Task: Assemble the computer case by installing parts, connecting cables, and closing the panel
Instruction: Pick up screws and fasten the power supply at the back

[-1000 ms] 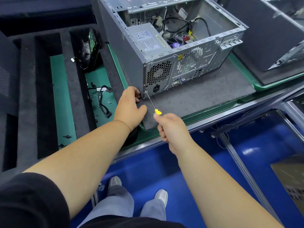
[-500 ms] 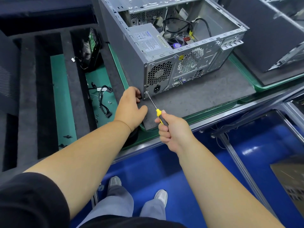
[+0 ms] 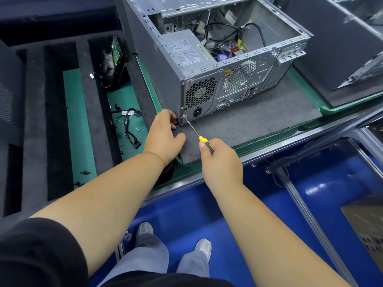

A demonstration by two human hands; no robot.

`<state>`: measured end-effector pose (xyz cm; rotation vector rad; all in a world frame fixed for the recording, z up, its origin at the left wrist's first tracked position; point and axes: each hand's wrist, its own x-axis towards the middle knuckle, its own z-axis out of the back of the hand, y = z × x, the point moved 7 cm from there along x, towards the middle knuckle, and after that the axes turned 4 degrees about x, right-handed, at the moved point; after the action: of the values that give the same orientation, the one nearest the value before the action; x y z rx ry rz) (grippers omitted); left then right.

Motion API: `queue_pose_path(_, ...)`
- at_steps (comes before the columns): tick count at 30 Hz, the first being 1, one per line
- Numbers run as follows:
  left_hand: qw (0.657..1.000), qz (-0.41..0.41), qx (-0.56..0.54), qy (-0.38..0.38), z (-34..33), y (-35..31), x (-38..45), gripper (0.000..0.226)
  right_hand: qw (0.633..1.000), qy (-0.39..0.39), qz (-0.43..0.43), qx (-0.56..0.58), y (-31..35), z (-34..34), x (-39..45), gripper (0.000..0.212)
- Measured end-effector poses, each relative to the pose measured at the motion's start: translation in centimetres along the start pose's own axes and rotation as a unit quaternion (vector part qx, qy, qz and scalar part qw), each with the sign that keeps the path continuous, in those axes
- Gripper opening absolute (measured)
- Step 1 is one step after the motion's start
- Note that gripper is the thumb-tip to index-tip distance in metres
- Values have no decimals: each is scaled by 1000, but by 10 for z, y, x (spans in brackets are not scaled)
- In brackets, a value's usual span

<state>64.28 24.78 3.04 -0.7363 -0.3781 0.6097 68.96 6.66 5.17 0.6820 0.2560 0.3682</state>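
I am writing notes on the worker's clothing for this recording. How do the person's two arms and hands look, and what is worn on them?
Both hands, the left hand and the right hand, are bare: no gloves, and no rings, watch or wrist strap visible. The forearms are uncovered too. A black fabric sleeve covers the left upper arm only; no sleeve shows on the right arm.

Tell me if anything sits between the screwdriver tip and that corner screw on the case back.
Nothing visible does. The screwdriver in the right hand already meets the screw; the left hand rests beside it at the case corner.
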Motion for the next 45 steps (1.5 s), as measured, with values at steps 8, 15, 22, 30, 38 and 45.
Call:
queue_pose_path(8, 1000, -10, -2, -5, 0, -1, 0, 37, 726, 243, -350, 540, -15, -41, -10, 40)
queue_pose_path(15, 1000, -9, -6, -4, 1, -1, 0, 36, 877, 169, -227, 390, -15, -27, -5, 31)
queue_pose_path(22, 1000, 2, -9, 2, -1, 1, 0, 36, 999, 11, -1, 47, -3, 2, 2, 38)
queue_pose_path(30, 1000, -6, -3, -3, 0, 0, 0, 36, 754, 215, -334, 523, -16, -36, -7, 40)
queue_pose_path(38, 1000, -4, -7, -5, -1, 0, 0, 36, 809, 202, -296, 466, -17, -34, -9, 36)
queue_pose_path(45, 1000, 6, -6, 3, 0, 0, 0, 36, 981, 40, -55, 179, -9, -4, 4, 34)
